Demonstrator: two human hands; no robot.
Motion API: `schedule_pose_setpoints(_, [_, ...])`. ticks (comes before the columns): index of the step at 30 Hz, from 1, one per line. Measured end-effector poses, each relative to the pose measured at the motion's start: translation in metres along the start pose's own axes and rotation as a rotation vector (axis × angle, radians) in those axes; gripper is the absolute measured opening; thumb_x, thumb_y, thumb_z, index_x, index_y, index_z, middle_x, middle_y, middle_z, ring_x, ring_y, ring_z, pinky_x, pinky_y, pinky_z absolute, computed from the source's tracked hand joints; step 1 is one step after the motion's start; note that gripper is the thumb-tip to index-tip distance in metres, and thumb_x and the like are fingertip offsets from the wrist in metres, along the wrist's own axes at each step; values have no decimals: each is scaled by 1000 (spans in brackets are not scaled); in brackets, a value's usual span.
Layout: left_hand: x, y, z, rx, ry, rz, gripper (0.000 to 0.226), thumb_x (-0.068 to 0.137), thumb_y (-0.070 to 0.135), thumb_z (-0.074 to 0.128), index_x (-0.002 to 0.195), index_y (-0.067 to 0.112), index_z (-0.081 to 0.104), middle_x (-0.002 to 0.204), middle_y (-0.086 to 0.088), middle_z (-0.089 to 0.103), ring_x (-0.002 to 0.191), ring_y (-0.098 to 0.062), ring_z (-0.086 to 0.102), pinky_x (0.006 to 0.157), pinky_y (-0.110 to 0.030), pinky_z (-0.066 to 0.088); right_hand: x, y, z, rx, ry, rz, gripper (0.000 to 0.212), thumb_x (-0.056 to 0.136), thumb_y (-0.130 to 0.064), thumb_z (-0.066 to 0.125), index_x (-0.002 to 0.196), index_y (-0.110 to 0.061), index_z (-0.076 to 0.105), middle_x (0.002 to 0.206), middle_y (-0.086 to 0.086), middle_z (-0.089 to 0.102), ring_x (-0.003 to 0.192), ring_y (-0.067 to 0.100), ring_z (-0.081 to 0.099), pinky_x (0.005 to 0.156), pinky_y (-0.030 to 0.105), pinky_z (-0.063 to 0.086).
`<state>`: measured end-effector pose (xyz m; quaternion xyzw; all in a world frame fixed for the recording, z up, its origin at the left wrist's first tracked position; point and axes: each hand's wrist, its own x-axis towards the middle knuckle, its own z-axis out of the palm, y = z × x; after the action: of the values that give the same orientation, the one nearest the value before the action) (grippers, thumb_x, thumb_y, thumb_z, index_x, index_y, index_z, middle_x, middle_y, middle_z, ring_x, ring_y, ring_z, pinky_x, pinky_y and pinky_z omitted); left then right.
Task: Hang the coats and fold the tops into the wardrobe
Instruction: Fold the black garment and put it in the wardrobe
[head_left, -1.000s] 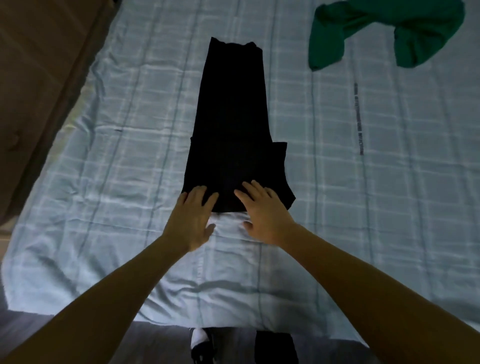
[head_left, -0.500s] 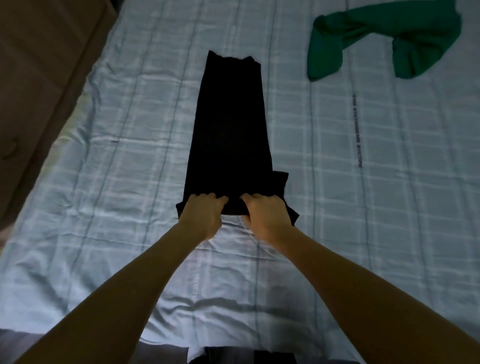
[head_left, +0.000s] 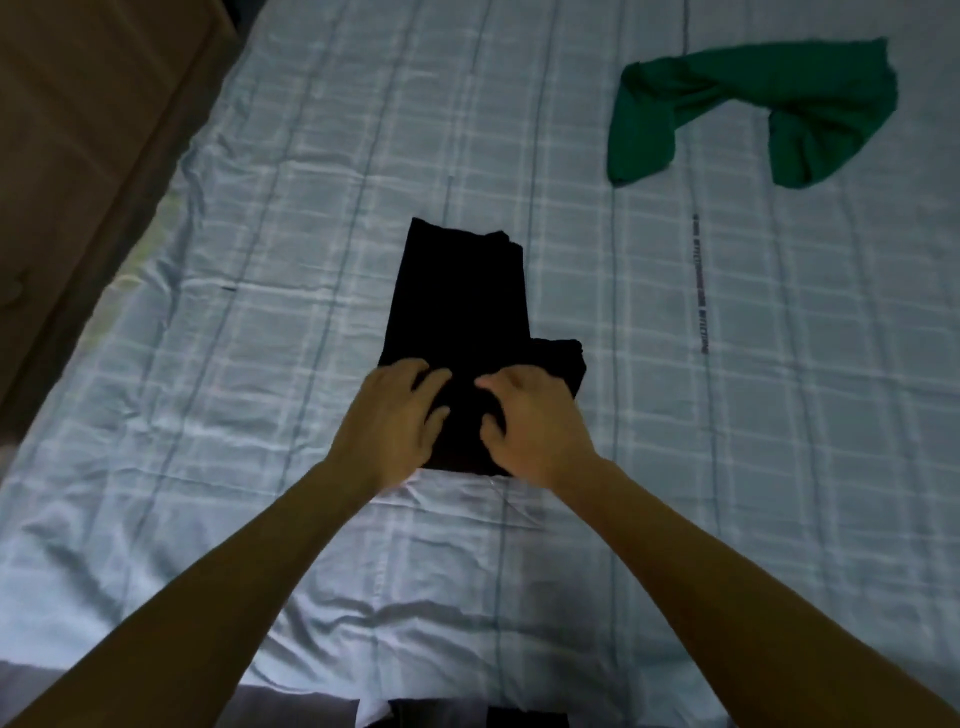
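A black top (head_left: 460, 301) lies folded into a narrow strip in the middle of the light blue checked bed sheet (head_left: 260, 364). A small flap of it sticks out on the right near my hands. My left hand (head_left: 395, 415) and my right hand (head_left: 530, 421) rest side by side on the near end of the black top, fingers curled into the cloth. Away from both hands, at the far right of the bed, lies a crumpled green top (head_left: 748, 104).
A brown wooden furniture panel (head_left: 78, 156) runs along the left side of the bed. The near edge of the bed crosses the bottom of the view, with dark items (head_left: 467, 717) below it. A dark printed line (head_left: 698, 286) marks the sheet on the right.
My hands went from lying flat at the black top's near hem to gripping it, then moved forward onto the cloth. The black top now looks shorter, its far end nearer me.
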<state>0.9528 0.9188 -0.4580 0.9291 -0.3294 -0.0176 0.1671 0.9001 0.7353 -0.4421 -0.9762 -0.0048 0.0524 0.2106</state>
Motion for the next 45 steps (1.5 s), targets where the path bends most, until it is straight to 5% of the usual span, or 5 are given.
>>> schedule_pose_setpoints(8, [-25, -2, 58, 216, -261, -71, 95, 60, 28, 83, 142, 12, 38, 142, -23, 41, 134, -38, 38, 103, -58, 37, -19, 13, 70, -256, -109, 4, 89, 63, -28, 81, 140, -17, 39, 145, 16, 40, 138, 31, 31, 110, 50, 25])
schedule_pose_setpoints(14, [5, -2, 40, 70, -211, -64, 47, 64, 6, 73, 110, 9, 64, 93, -14, 66, 82, -36, 65, 69, -38, 50, 8, 16, 49, -68, -2, -30, 44, 65, -22, 78, 107, -15, 67, 93, 7, 69, 85, 28, 66, 74, 39, 51])
schedule_pose_setpoints(21, [50, 14, -53, -300, -1023, -195, 11, 83, 33, 67, 80, 32, 56, 81, 11, 60, 78, -10, 58, 67, -22, 44, 13, -2, -39, 184, -597, 89, 23, 74, -29, 63, 57, -28, 48, 63, -7, 56, 65, 16, 59, 63, 34, 51])
schedule_pose_setpoints(28, [65, -9, -49, -107, 337, -121, 33, 88, 21, 61, 119, 11, 60, 113, -13, 58, 105, -27, 53, 96, -42, 38, 50, 11, -48, 137, 435, 85, 40, 82, -10, 58, 122, -12, 61, 120, 10, 63, 110, 24, 58, 97, 39, 44])
schedule_pose_setpoints(45, [102, -43, 63, 341, -245, 175, 106, 69, 64, 61, 145, 0, 24, 150, -27, 26, 138, -47, 21, 111, -59, 24, 105, 67, 41, -251, -251, -101, 108, 80, -60, 60, 150, -16, -10, 157, 18, -5, 144, 37, -6, 115, 57, 4])
